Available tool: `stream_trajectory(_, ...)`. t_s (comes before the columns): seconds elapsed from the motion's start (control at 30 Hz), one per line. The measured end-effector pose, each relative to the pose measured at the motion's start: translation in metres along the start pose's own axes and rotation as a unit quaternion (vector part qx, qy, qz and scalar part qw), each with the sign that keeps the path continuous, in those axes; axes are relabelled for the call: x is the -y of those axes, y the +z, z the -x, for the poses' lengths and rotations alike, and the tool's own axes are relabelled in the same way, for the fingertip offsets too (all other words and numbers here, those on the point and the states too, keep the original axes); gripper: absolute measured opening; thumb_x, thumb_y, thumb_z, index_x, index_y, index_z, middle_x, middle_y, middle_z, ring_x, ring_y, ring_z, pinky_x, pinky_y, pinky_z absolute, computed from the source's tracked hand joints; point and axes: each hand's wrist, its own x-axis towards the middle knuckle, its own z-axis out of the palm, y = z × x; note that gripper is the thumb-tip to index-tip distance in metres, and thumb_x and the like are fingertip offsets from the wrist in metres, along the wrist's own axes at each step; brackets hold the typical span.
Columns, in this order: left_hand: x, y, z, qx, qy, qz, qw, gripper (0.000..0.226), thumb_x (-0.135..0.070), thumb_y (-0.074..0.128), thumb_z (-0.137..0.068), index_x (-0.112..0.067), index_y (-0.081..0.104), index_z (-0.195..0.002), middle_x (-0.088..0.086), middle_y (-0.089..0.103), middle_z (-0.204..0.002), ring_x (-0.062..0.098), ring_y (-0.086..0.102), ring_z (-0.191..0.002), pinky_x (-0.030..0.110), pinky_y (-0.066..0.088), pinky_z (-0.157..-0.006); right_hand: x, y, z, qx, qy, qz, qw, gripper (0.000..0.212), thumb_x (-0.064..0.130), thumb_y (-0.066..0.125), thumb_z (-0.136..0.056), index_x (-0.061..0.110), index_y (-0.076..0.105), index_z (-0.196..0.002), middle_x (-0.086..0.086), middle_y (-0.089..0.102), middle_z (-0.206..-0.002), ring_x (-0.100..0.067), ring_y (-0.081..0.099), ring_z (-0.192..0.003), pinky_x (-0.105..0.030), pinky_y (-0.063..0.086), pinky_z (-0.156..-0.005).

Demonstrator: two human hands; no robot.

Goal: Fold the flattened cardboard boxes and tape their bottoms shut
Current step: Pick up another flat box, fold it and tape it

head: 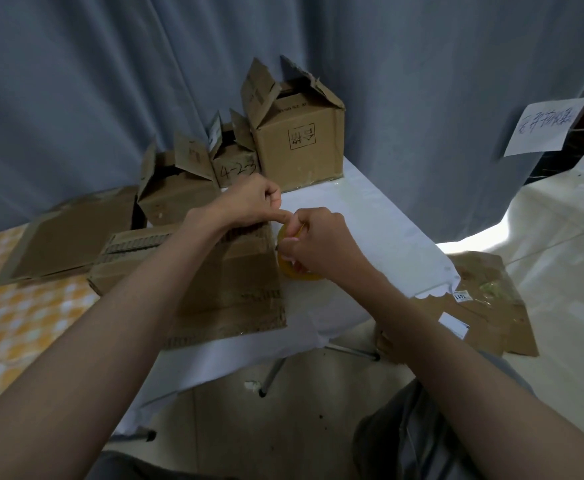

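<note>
A cardboard box lies in front of me on the white-covered table, its broad face up. A yellowish tape roll sits at the box's right edge. My right hand grips the roll from above and covers most of it. My left hand is curled, its fingertips pinching at the top of the roll, apparently on the tape end. The tape end itself is too small to make out.
Three folded boxes stand at the table's back: a large one, a small one marked 4-2-3, a medium one. A flat cardboard sheet lies at left. More flattened cardboard lies on the floor at right.
</note>
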Motion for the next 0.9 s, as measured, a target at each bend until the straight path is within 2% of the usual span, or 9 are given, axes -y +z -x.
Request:
stream_trajectory(0.1,-0.002,0.0,0.001,0.002,-0.001,0.007,1.0,0.037,-0.039,0.084,-0.072,-0.016,0.056,-0.065,-0.003,0.054,-0.062,0.008,0.046,-0.057,0.025,0.039,-0.059,0.002,-0.02,0.005,0.054,0.013,0.015,0.998,0.01,0.012,0.071,-0.083,0.017,0.067,-0.075,0.011,0.06,-0.059,-0.002,0.06,-0.051,-0.018,0.053,-0.055)
stream_trajectory(0.17,-0.002,0.001,0.002,-0.002,0.001,0.006,1.0,0.04,-0.043,0.085,-0.069,-0.017,0.055,-0.065,-0.005,0.053,-0.061,0.006,0.046,-0.056,0.024,0.036,-0.056,-0.004,-0.044,0.006,0.03,0.032,-0.006,0.999,0.01,0.018,0.072,-0.085,0.01,0.066,-0.085,0.006,0.062,-0.066,-0.005,0.059,-0.052,-0.013,0.045,-0.045)
stream_trajectory(0.3,-0.003,0.002,0.007,-0.007,0.001,0.02,1.0,0.039,-0.041,0.085,-0.07,-0.015,0.056,-0.068,-0.006,0.052,-0.061,0.004,0.045,-0.055,0.02,0.034,-0.054,-0.054,-0.076,-0.006,-0.095,0.102,-0.039,0.99,0.017,0.024,0.071,-0.082,0.016,0.056,-0.083,-0.004,0.07,-0.078,-0.018,0.068,-0.065,-0.035,0.055,-0.063)
stream_trajectory(0.37,-0.004,0.002,0.008,-0.011,0.004,0.023,1.0,0.039,-0.041,0.085,-0.069,-0.015,0.056,-0.068,-0.007,0.052,-0.06,0.003,0.044,-0.054,0.02,0.034,-0.054,-0.086,-0.07,-0.011,-0.101,0.14,0.017,0.985,0.015,0.022,0.069,-0.082,0.016,0.056,-0.084,-0.004,0.069,-0.083,-0.023,0.067,-0.08,-0.041,0.056,-0.075)
stream_trajectory(0.57,-0.005,0.004,0.013,-0.027,0.005,0.026,0.999,0.04,-0.043,0.085,-0.069,-0.012,0.059,-0.072,-0.006,0.053,-0.062,0.005,0.045,-0.055,0.021,0.035,-0.053,-0.126,-0.034,-0.024,-0.047,0.147,0.135,0.979,0.011,0.024,0.064,-0.087,0.014,0.06,-0.085,-0.005,0.064,-0.088,-0.029,0.061,-0.088,-0.037,0.05,-0.073)
stream_trajectory(0.63,-0.005,0.005,0.014,-0.034,0.002,0.027,0.999,0.042,-0.043,0.085,-0.069,-0.01,0.06,-0.074,-0.006,0.053,-0.062,0.004,0.045,-0.054,0.019,0.035,-0.052,-0.117,-0.033,-0.036,-0.1,0.088,0.173,0.976,0.008,0.023,0.061,-0.088,0.018,0.067,-0.092,-0.009,0.064,-0.099,-0.029,0.06,-0.094,-0.039,0.051,-0.081)
stream_trajectory(0.7,-0.006,0.006,0.016,-0.044,-0.002,0.026,0.999,0.045,-0.044,0.085,-0.069,-0.007,0.061,-0.076,-0.006,0.054,-0.062,0.004,0.045,-0.053,0.019,0.034,-0.052,-0.09,-0.034,-0.048,-0.111,-0.002,0.075,0.991,0.014,0.02,0.061,-0.092,0.02,0.072,-0.098,-0.004,0.068,-0.104,-0.018,0.062,-0.094,-0.026,0.051,-0.081)
stream_trajectory(0.77,-0.007,0.008,0.017,-0.057,-0.006,0.024,0.998,0.044,-0.042,0.086,-0.068,-0.008,0.058,-0.075,-0.005,0.053,-0.064,0.006,0.045,-0.055,0.021,0.034,-0.052,-0.055,-0.036,-0.058,-0.004,-0.043,-0.02,0.999,0.018,0.022,0.059,-0.096,0.021,0.075,-0.104,0.005,0.071,-0.108,-0.008,0.062,-0.098,-0.018,0.047,-0.083)
stream_trajectory(0.9,-0.005,0.012,0.023,-0.086,-0.016,0.03,0.996,0.045,-0.04,0.088,-0.067,-0.014,0.052,-0.073,-0.003,0.052,-0.066,0.011,0.043,-0.058,0.025,0.033,-0.054,-0.013,-0.036,-0.077,0.268,0.009,0.043,0.962,0.024,0.032,0.052,-0.099,0.032,0.072,-0.111,0.005,0.061,-0.124,-0.018,0.053,-0.115,-0.035,0.043,-0.097)
